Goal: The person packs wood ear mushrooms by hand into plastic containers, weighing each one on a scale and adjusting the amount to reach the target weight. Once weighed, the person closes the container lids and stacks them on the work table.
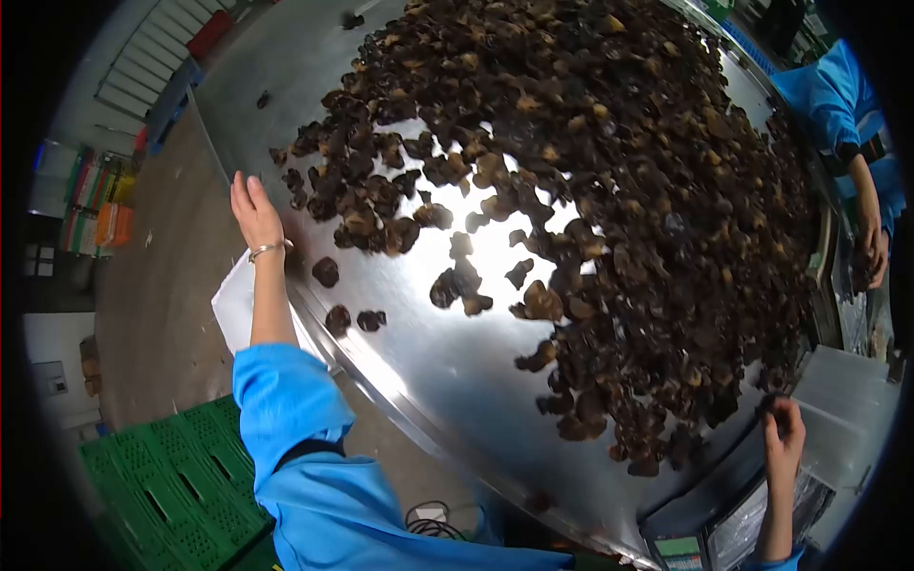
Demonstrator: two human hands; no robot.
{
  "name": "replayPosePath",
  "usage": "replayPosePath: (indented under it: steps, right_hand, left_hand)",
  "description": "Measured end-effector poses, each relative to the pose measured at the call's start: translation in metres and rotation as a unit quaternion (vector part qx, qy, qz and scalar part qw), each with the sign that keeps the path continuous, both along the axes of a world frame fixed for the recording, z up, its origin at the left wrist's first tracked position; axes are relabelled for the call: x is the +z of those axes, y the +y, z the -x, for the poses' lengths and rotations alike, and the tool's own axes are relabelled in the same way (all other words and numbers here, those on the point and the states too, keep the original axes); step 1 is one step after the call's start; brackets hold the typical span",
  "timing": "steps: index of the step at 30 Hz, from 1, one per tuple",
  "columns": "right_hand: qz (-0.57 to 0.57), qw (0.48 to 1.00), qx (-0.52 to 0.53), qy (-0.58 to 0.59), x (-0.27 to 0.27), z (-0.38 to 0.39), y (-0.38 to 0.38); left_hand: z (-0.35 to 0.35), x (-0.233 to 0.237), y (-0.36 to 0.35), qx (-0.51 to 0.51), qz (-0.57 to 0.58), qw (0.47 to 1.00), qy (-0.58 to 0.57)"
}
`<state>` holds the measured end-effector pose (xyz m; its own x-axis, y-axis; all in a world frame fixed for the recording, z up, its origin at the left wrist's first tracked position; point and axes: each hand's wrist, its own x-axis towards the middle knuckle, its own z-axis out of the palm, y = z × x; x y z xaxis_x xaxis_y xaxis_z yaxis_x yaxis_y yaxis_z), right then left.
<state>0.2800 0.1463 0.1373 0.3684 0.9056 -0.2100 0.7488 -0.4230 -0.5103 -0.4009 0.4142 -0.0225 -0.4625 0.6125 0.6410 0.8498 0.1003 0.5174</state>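
A big heap of dark brown dried mushrooms (628,190) covers a shiny steel table (428,362). My left hand (254,211) is raised at the table's left edge with flat, open fingers and a thin bracelet on the wrist; it holds nothing. Loose pieces (326,271) lie just right of it. My right hand (783,428) is at the table's near right corner, fingers pinched on a dark mushroom piece at the heap's edge. Both sleeves are bright blue.
Another person in a blue sleeve (838,95) reaches in at the far right. A green plastic crate (171,476) stands on the floor at lower left. A scale with a display (705,542) and a clear bag sit by my right hand. A white sheet (233,305) hangs off the left edge.
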Motion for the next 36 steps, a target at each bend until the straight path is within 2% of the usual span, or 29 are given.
replayPosePath:
  steps: [2, 4, 7, 8, 9, 10, 11, 12, 13, 15, 16, 17, 19, 21, 23, 25, 27, 29, 30, 31, 32, 33, 34, 35, 36]
  right_hand:
    - [0.004, 0.999, -0.013, -0.036, -0.003, -0.009, -0.013]
    - [0.019, 0.999, -0.038, -0.034, -0.003, -0.011, -0.021]
    - [0.064, 0.997, -0.038, -0.035, -0.004, -0.007, -0.017]
    - [0.068, 0.996, -0.023, -0.044, -0.007, -0.004, -0.011]
    - [0.057, 0.996, -0.004, -0.061, -0.011, 0.003, -0.004]
    - [0.061, 0.998, -0.009, -0.030, -0.014, 0.014, 0.005]
    - [0.062, 0.998, -0.016, 0.001, -0.019, 0.022, 0.014]
    - [0.038, 0.999, 0.003, -0.003, -0.030, 0.024, 0.015]
    - [0.034, 0.998, -0.011, 0.043, -0.035, 0.034, 0.019]
    - [0.038, 0.998, 0.010, 0.048, -0.047, 0.044, 0.018]
    - [0.046, 0.996, -0.014, 0.081, -0.052, 0.047, 0.017]
    - [0.057, 0.991, -0.042, 0.114, -0.056, 0.050, 0.012]
    - [0.010, 0.984, -0.056, 0.170, -0.066, 0.047, 0.002]
    - [-0.008, 0.984, -0.084, 0.159, -0.056, 0.051, -0.003]
    - [-0.049, 0.965, -0.161, 0.201, -0.043, 0.064, -0.006]
    - [-0.115, 0.927, -0.218, 0.282, -0.039, 0.073, -0.015]
    - [-0.150, 0.898, -0.222, 0.349, -0.028, 0.085, -0.022]
    - [-0.174, 0.878, -0.216, 0.391, -0.017, 0.100, -0.032]
    - [-0.183, 0.892, -0.203, 0.360, -0.008, 0.110, -0.038]
    - [-0.165, 0.939, -0.140, 0.266, 0.001, 0.119, -0.047]
    - [-0.156, 0.982, 0.007, 0.108, 0.003, 0.120, -0.060]
    - [-0.144, 0.964, 0.224, 0.027, 0.015, 0.132, -0.054]
    - [-0.126, 0.948, 0.294, 0.004, 0.011, 0.144, -0.057]
    - [-0.124, 0.954, 0.269, 0.035, 0.007, 0.157, -0.062]
    - [-0.138, 0.954, 0.259, 0.065, 0.008, 0.164, -0.060]
  left_hand:
    - [0.016, -0.007, 0.032, -0.013, 0.025, 0.989, -0.145]
    - [-0.001, -0.007, 0.064, -0.045, 0.017, 0.982, -0.182]
    - [-0.064, 0.009, 0.090, -0.171, 0.166, 0.904, -0.354]
    - [-0.083, 0.001, 0.097, -0.278, 0.106, 0.942, -0.154]
    - [-0.130, 0.009, 0.091, -0.347, 0.083, 0.933, -0.057]
    - [-0.180, 0.019, 0.079, -0.396, 0.156, 0.887, -0.179]
    - [-0.219, 0.007, 0.070, -0.475, 0.104, 0.864, -0.133]
    - [-0.267, 0.000, 0.049, -0.438, 0.149, 0.870, -0.170]
    - [-0.304, -0.008, 0.028, -0.466, 0.118, 0.843, -0.241]
    - [-0.361, -0.009, -0.019, -0.425, 0.102, 0.888, -0.146]
    - [-0.380, -0.003, -0.038, -0.419, 0.109, 0.887, -0.161]
    - [-0.393, 0.004, -0.057, -0.415, 0.119, 0.884, -0.178]
    - [-0.406, 0.015, -0.086, -0.454, 0.130, 0.872, -0.128]
    - [-0.414, 0.026, -0.114, -0.519, 0.119, 0.843, -0.077]
    - [-0.423, 0.040, -0.149, -0.581, 0.128, 0.803, -0.036]
    - [-0.433, 0.055, -0.179, -0.596, 0.175, 0.783, 0.046]
    - [-0.437, 0.075, -0.206, -0.599, 0.190, 0.773, 0.087]
    - [-0.427, 0.103, -0.230, -0.625, 0.220, 0.745, 0.078]
    - [-0.424, 0.102, -0.250, -0.618, 0.261, 0.734, -0.108]
    - [-0.422, 0.101, -0.268, -0.588, 0.292, 0.696, -0.290]
    - [-0.417, 0.104, -0.281, -0.511, 0.370, 0.563, -0.534]
    - [-0.412, 0.107, -0.286, -0.381, 0.405, 0.370, -0.744]
    - [-0.402, 0.110, -0.292, -0.341, 0.381, 0.281, -0.812]
    - [-0.392, 0.111, -0.298, -0.298, 0.349, 0.189, -0.868]
    - [-0.381, 0.108, -0.305, -0.304, 0.370, 0.267, -0.836]
